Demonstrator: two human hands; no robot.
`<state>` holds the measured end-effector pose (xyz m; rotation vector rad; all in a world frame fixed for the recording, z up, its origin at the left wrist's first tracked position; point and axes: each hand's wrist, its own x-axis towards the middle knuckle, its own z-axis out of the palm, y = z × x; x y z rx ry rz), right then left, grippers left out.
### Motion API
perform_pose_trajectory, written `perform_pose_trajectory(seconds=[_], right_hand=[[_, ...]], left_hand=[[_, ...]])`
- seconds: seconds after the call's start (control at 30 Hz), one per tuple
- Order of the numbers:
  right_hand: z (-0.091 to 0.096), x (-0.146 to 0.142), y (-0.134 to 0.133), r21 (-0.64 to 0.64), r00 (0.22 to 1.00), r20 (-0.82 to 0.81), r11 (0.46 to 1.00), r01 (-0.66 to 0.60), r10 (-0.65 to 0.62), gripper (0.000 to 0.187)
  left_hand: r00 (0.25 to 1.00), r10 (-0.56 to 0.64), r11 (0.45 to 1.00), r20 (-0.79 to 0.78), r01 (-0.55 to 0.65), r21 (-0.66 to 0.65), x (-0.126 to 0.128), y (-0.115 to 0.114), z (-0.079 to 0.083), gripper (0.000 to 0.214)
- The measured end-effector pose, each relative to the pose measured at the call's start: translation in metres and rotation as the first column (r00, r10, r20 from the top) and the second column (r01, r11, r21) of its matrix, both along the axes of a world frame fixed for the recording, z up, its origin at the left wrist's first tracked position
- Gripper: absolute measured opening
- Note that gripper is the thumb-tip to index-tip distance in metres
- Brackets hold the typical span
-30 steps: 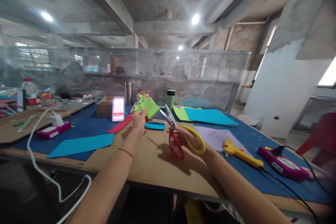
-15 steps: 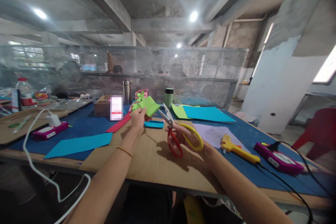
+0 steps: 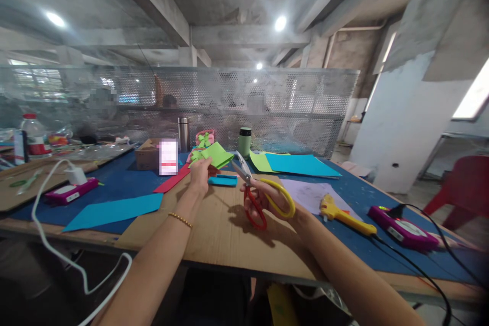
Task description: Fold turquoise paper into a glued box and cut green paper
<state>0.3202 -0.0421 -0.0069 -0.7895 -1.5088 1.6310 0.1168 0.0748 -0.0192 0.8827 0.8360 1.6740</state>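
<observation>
My left hand (image 3: pixel 199 174) pinches a folded piece of light green paper (image 3: pixel 218 156) above the cardboard sheet (image 3: pixel 217 234). In my right hand (image 3: pixel 260 196) is a pair of scissors (image 3: pixel 249 183) with one red and one yellow handle. Its blades are parted and point up and to the left, close to the right edge of the green paper. A small blue paper strip (image 3: pixel 223 181) lies on the cardboard just behind the hands. Beyond my left hand sits a pink basket-like piece with green paper bows (image 3: pixel 205 138).
On the right lie a yellow glue gun (image 3: pixel 346 216), lilac paper (image 3: pixel 305 194), blue sheets (image 3: pixel 301 164) and a purple power strip (image 3: pixel 403 228). Blue paper (image 3: pixel 114 210), a cardboard box (image 3: pixel 147 155) and another power strip (image 3: pixel 72 191) are left. A green jar (image 3: pixel 245 143) and steel flask (image 3: pixel 184 135) stand behind.
The green paper has tilted slightly in my left hand, and its folded edges now show more toward the scissors. The scissors stay parted, almost unmoved. The view has shifted slightly.
</observation>
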Motion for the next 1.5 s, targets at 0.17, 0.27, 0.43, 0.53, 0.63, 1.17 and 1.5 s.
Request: perform_pose_trajectory(seconds=[0.17, 0.27, 0.43, 0.53, 0.63, 1.17, 1.5], right_hand=[[-0.006, 0.003, 0.009, -0.066, 1.0, -0.01, 0.997, 0.027, -0.028, 0.043], [-0.009, 0.003, 0.012, -0.112, 0.998, -0.038, 0.993, 0.048, -0.053, 0.043], [-0.01, 0.0, 0.01, -0.125, 0.994, -0.091, 0.99, 0.057, -0.069, 0.04], [-0.011, -0.002, 0.009, -0.092, 0.986, -0.141, 0.993, 0.075, -0.088, 0.039], [-0.011, -0.005, 0.008, -0.076, 0.98, -0.175, 0.993, 0.085, -0.097, 0.042], [-0.013, -0.005, 0.015, 0.056, 0.991, -0.075, 0.992, 0.111, -0.106, 0.048], [-0.01, -0.005, 0.013, -0.024, 0.981, -0.101, 0.986, 0.163, -0.164, 0.044]], left_hand=[[1.0, -0.013, 0.999, 0.013, 0.012, 0.041, 0.001, 0.007, -0.004, 0.021], [0.999, -0.046, 0.995, 0.003, 0.046, 0.086, 0.002, 0.008, -0.007, 0.029], [0.985, -0.167, 0.984, 0.048, 0.164, 0.065, 0.006, 0.006, -0.009, 0.031], [0.972, -0.221, 0.974, 0.077, 0.216, 0.072, 0.008, 0.006, -0.011, 0.032], [0.967, -0.24, 0.969, 0.082, 0.234, 0.082, 0.009, 0.009, -0.014, 0.037], [0.968, -0.24, 0.964, 0.069, 0.229, 0.135, 0.01, 0.009, -0.016, 0.037], [0.969, -0.245, 0.954, 0.016, 0.238, 0.184, 0.011, 0.009, -0.016, 0.041]])
